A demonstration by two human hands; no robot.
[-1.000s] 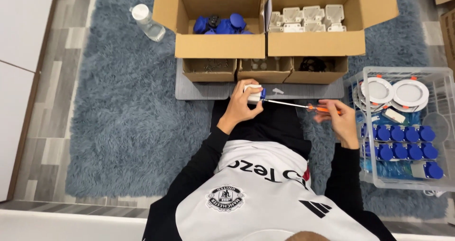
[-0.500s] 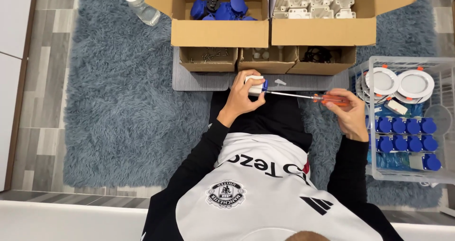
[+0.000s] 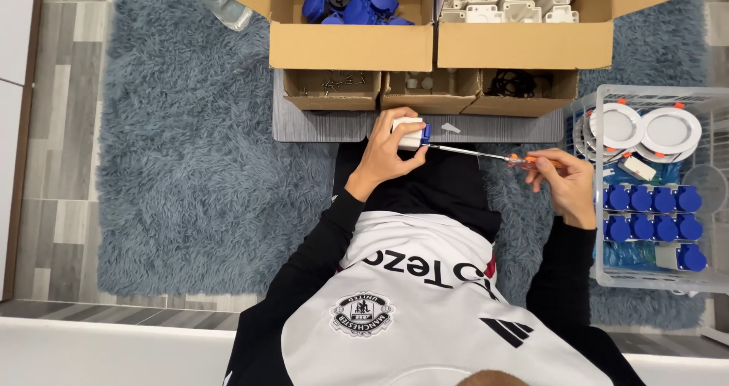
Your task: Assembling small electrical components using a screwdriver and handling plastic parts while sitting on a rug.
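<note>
From above the person's head, the left hand (image 3: 386, 152) is curled closed around a small white box with a blue end (image 3: 411, 133), fingers wrapped over its top and the thumb under it. The blue end faces toward the other hand. The right hand (image 3: 563, 182) is pinched shut on the orange handle of a long screwdriver (image 3: 486, 155), thumb and fingertips gripping the handle while the rest of the hand stays loosely folded. The thin metal shaft runs from that hand straight across to the left one, and its tip meets the blue end of the box just beside the left thumb. Both hands hover over the person's dark lap.

Just beyond the left hand lies a grey board (image 3: 319, 126), and on it stand three small open cardboard trays (image 3: 430, 101): one with dark screws, one with pale bits, one with black coiled parts. Further out from the hands are two big cardboard boxes, the one with blue parts (image 3: 351, 46) beyond the left hand and the one with white housings (image 3: 524, 43) more toward the right. A clear plastic bottle (image 3: 220, 3) lies well off past the left hand on the shaggy grey-blue rug (image 3: 190, 173).

Just outside the right hand stands a clear plastic crate (image 3: 607, 280), holding round white discs and rows of blue-capped pieces.
</note>
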